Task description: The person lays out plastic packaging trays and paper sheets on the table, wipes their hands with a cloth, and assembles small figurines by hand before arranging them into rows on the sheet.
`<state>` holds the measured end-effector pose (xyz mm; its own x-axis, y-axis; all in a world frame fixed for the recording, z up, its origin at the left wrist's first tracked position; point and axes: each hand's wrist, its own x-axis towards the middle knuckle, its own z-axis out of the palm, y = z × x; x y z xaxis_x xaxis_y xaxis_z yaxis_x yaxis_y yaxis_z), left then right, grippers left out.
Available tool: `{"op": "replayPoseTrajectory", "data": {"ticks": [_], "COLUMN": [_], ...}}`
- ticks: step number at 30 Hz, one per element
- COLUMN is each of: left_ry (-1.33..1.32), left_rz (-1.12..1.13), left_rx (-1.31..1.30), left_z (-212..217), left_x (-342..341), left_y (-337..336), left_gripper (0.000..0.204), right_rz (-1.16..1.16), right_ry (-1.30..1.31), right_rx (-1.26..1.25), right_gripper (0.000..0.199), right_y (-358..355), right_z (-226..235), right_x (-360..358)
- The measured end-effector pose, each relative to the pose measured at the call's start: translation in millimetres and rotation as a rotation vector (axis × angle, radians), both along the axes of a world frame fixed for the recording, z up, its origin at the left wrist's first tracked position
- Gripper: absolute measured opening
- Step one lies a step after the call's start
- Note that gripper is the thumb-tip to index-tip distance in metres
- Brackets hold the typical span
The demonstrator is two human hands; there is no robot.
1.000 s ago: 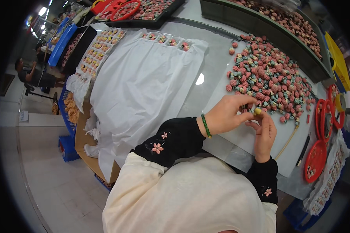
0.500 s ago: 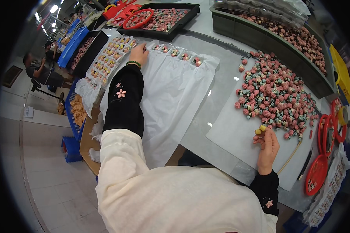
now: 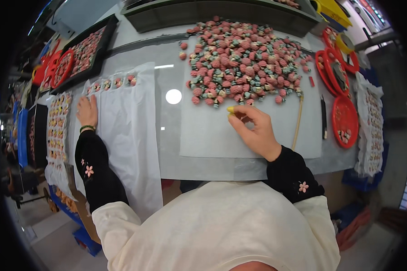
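My left hand (image 3: 87, 110) lies flat with fingers apart on the upper left part of a white plastic sheet (image 3: 126, 135), just below its row of small filled pockets (image 3: 113, 83). My right hand (image 3: 253, 128) rests on a white paper sheet (image 3: 203, 140) at the near edge of a large pile of small pink and teal pieces (image 3: 244, 58). Its fingers are curled together and one fingertip wears a yellow cover (image 3: 231, 109). Whether a piece sits between the fingers is hidden.
Red round trays (image 3: 346, 119) stand at the right, with a black pen (image 3: 324, 117) and a thin tan stick (image 3: 297, 122) beside the paper. A black tray of pieces (image 3: 88, 49) sits upper left. Filled pocket sheets (image 3: 59, 122) lie far left. A grey bin (image 3: 221, 13) runs along the back.
My left hand left the right hand at the pile and reached far left onto the plastic sheet. The right hand stayed at the pile's near edge.
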<state>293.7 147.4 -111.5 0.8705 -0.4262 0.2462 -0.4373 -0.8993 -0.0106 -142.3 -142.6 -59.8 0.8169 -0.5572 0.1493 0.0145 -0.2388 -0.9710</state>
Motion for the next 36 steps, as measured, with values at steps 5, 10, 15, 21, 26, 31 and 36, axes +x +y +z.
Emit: {"op": "replayPoseTrajectory", "data": {"ticks": [5, 10, 15, 21, 26, 31, 36], "left_ry": [0.083, -0.142, 0.473, 0.752, 1.147, 1.401, 1.450], "left_rz": [0.061, -0.050, -0.704, -1.015, -0.876, -0.674, -0.497], "left_rx": [0.173, 0.069, -0.526, -0.567, -0.742, -0.900, -1.176], "left_z": [-6, 37, 120, 138, 100, 71, 58], "left_x": [28, -37, -184, -290, -313, -317, -323], "left_y": [-6, -55, -141, -195, -202, -186, -176], "left_gripper": [0.058, 0.061, 0.029, 0.022, 0.023, 0.022, 0.022], "right_rz": [-0.336, -0.479, -0.467, -0.062, -0.020, -0.073, -0.012], "right_ry": [-0.048, 0.190, -0.016, -0.125, -0.007, 0.017, -0.006], "right_rx": [-0.757, -0.958, -0.849, 0.370, 0.567, 0.636, 0.645], "right_gripper": [0.023, 0.023, 0.013, 0.024, 0.027, 0.033, 0.026], "right_y": [-33, -59, -59, -28, -5, 2, 11], "right_z": [19, 11, 11, 22, 30, 17, 13], "right_x": [17, 34, 29, 8, -2, -4, -7]}}
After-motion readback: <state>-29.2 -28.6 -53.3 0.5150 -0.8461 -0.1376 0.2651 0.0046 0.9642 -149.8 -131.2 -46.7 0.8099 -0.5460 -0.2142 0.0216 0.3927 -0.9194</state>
